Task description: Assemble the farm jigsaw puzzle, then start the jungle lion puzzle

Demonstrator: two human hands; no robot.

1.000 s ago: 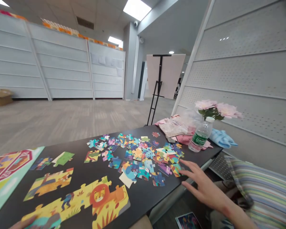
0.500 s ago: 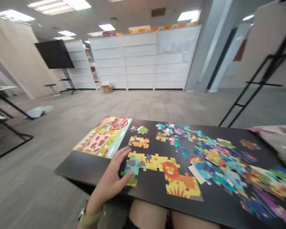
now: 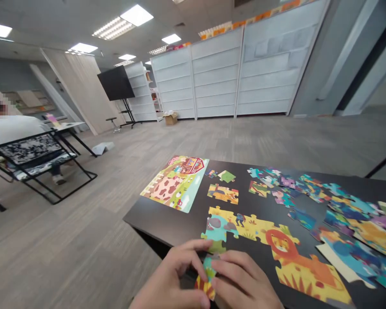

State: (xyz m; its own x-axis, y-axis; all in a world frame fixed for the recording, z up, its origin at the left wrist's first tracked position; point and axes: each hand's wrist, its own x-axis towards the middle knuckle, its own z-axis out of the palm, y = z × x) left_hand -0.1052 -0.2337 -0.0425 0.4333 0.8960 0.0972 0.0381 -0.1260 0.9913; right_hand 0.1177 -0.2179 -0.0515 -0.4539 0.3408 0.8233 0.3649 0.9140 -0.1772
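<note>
Close to the table's front edge, my left hand [image 3: 180,274] and my right hand [image 3: 239,281] meet over a puzzle piece [image 3: 206,279] with green, yellow and red on it. Fingers of both hands close on it, and they hide part of it. Just beyond lies a joined strip of puzzle pieces [image 3: 254,225], with a teal hippo-like animal at its left end and an orange lion [image 3: 281,242] at its right. The held piece is below the strip's left end; whether they touch I cannot tell. Farther back is a joined leopard-patterned section [image 3: 223,194].
A picture sheet [image 3: 176,182] with a cow-spot pattern lies at the table's back left. Loose puzzle pieces [image 3: 350,214] are heaped on the right. A person [image 3: 19,128] sits on a chair at far left.
The view has turned left. My left hand has moved from beside the strip's left end toward the front edge. My right hand has come into view, and both now grip a puzzle piece.
</note>
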